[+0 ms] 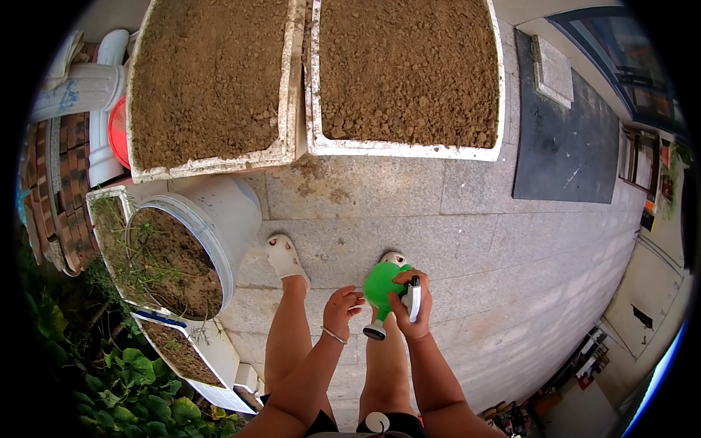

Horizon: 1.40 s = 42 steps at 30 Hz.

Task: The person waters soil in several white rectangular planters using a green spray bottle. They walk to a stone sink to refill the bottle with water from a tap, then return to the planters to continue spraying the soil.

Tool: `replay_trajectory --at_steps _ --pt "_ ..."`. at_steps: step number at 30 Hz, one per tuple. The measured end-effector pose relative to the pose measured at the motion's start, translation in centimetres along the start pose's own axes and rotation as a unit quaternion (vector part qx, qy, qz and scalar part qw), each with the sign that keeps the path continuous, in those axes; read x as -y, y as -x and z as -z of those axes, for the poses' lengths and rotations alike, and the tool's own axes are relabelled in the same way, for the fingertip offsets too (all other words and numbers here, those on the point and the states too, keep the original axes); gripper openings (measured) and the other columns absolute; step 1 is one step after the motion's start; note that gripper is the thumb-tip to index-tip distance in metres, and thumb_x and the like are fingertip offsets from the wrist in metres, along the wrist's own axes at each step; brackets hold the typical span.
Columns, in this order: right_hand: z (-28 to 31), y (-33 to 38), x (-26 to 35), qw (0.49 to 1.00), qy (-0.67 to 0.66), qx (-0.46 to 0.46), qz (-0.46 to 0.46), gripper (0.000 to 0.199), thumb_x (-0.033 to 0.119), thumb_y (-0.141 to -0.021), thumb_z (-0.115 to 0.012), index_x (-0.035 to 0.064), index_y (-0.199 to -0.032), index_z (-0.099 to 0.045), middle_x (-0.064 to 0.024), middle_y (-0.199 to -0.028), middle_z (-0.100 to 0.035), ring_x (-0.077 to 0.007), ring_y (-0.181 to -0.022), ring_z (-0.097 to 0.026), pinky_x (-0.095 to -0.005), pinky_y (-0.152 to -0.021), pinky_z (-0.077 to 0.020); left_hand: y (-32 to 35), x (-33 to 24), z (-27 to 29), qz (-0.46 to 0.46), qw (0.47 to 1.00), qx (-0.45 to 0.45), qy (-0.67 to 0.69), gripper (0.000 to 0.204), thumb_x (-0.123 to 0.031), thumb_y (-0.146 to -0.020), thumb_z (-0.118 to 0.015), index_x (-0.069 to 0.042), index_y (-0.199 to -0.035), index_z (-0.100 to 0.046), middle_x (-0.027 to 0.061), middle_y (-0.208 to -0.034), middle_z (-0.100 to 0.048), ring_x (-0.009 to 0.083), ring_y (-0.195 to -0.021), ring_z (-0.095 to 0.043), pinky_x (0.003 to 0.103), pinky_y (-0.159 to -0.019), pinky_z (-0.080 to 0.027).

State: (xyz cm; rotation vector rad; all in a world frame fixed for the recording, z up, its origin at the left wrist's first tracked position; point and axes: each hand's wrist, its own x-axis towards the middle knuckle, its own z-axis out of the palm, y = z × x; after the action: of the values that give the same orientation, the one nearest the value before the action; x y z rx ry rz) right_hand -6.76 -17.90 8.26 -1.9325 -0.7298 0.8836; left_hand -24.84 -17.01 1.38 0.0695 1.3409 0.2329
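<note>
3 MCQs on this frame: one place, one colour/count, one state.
1. Where is the white bucket of soil?
A. On the person's left
B. On the dark mat
C. Inside a planter

2. How many big soil-filled white planters lie ahead?
A. One
B. Two
C. Four

3. What is the right hand doing?
A. Hanging empty
B. Resting on a planter
C. Gripping a green spray bottle

Answers: 1 A, it stands left of the feet. 2 B, two lie side by side. 3 C, fingers wrap the bottle; the left hand is open beside it.
</note>
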Motion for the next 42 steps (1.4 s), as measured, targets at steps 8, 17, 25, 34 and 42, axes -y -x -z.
replay_trajectory --at_steps 8,17,25,34,42 --pt "0.5 -0.2 -0.7 1.0 -0.002 -0.017 -0.006 0.037 -0.003 -0.068 -0.065 0.0063 -0.103 -0.058 -0.0126 -0.103 -0.061 -0.0335 -0.105 -0.055 -0.0434 -0.097 -0.042 0.0 0.0 0.0 -0.001 1.0 0.004 0.001 0.029 -0.013 -0.093 -0.056 -0.005 -0.121 -0.057 0.0091 -0.105 -0.068 0.0179 -0.092 -0.065 0.031 -0.078 -0.051" --pt "1.3 -0.3 -1.8 0.998 -0.034 -0.047 -0.005 0.033 -0.002 -0.072 -0.061 0.0023 -0.104 -0.054 -0.0108 -0.103 -0.058 -0.023 -0.098 -0.055 -0.0367 -0.091 -0.0424 -0.1 0.0 -0.2 0.0 1.0 0.002 -0.003 0.029 -0.013 -0.093 -0.056 -0.005 -0.121 -0.057 0.0099 -0.106 -0.068 0.0187 -0.092 -0.065 0.032 -0.078 -0.051" --pt "1.7 -1.2 -1.1 0.999 0.019 -0.028 0.019 0.037 -0.005 -0.07 -0.063 0.0046 -0.105 -0.057 -0.0135 -0.107 -0.06 -0.0297 -0.103 -0.056 -0.0416 -0.095 -0.0417 -0.2 0.2 -0.2 0.0 1.0 0.001 -0.003 0.028 -0.013 -0.093 -0.055 -0.005 -0.12 -0.058 0.0096 -0.105 -0.068 0.0183 -0.091 -0.065 0.032 -0.078 -0.051" --pt "1.9 -1.0 -1.8 0.997 -0.05 -0.055 -0.004 0.036 -0.005 -0.072 -0.063 0.005 -0.106 -0.056 -0.0118 -0.107 -0.059 -0.0252 -0.1 -0.058 -0.0368 -0.09 -0.0454 -0.2 0.3 -0.2 0.005 1.0 0.0 -0.007 0.028 -0.012 -0.093 -0.056 -0.005 -0.12 -0.058 0.0102 -0.106 -0.068 0.0187 -0.092 -0.065 0.032 -0.078 -0.051" --pt "2.2 -0.3 -1.3 0.999 0.012 -0.029 0.006 0.037 -0.004 -0.07 -0.063 0.0048 -0.105 -0.056 -0.0121 -0.101 -0.06 -0.029 -0.101 -0.056 -0.0387 -0.092 -0.0429 -0.3 0.5 -0.1 0.003 1.0 0.005 -0.005 0.028 -0.012 -0.094 -0.055 -0.005 -0.121 -0.058 0.0108 -0.106 -0.068 0.0195 -0.092 -0.066 0.032 -0.077 -0.051"
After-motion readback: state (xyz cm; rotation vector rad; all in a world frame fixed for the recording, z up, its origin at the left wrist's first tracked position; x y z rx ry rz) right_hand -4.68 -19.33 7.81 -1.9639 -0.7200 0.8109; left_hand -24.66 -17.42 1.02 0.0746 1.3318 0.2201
